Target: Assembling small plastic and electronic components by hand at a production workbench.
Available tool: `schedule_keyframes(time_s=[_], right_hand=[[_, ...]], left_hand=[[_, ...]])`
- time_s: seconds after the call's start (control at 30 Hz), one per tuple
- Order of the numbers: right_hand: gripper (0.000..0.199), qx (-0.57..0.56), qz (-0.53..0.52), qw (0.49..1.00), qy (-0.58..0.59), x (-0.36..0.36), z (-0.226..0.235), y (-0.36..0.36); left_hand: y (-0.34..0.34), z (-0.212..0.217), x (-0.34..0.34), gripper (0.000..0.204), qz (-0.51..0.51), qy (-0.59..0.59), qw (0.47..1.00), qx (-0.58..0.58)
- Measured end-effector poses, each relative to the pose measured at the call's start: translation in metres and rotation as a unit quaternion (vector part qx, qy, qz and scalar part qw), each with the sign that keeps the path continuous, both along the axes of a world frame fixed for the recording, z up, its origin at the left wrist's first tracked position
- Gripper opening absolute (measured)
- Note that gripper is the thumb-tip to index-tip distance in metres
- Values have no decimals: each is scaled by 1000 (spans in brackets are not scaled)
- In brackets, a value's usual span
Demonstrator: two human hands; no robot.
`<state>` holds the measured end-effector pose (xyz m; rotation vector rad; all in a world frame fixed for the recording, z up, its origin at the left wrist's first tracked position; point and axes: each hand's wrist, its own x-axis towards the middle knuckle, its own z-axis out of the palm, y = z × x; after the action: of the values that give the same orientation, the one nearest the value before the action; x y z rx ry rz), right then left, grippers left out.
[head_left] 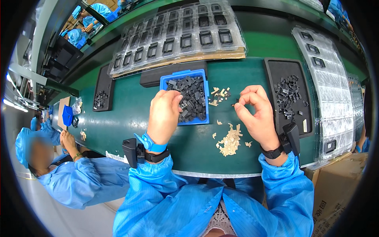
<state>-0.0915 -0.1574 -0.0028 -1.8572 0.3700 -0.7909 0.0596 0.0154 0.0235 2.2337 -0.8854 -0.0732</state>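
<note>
My right hand (258, 114) pinches a small black plastic part (235, 104) between thumb and forefinger above the green table. My left hand (165, 113) hangs over the left side of a blue bin (207, 85), its fingers curled together; what they hold, if anything, is hidden. Loose black plastic parts (193, 96) fill the bin. Between my hands and nearer to me lies a heap of cream-coloured scraps (229, 142). More pale pieces (219, 94), mixed with dark ones, are scattered just right of the bin.
A black tray (270, 67) of small black parts lies to the right, beside clear blister trays (335, 98). Stacked blister trays (173, 33) with black frames stand at the back. Another black tray (103, 81) is at left. A co-worker (79, 173) sits at the left.
</note>
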Motion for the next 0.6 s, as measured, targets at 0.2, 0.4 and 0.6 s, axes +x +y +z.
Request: schedule_keyframes(time_s=[0.2, 0.4, 0.6], right_hand=[[8, 1, 7, 1000, 1, -2, 1, 1], [26, 158, 100, 977, -100, 0, 2, 9], [30, 157, 102, 976, -116, 0, -2, 15]], left_hand=[[-4, 10, -12, 19, -33, 255, 947, -190], [-30, 8, -47, 16, -82, 395, 873, -273], [-31, -6, -58, 19, -153, 423, 842, -296]])
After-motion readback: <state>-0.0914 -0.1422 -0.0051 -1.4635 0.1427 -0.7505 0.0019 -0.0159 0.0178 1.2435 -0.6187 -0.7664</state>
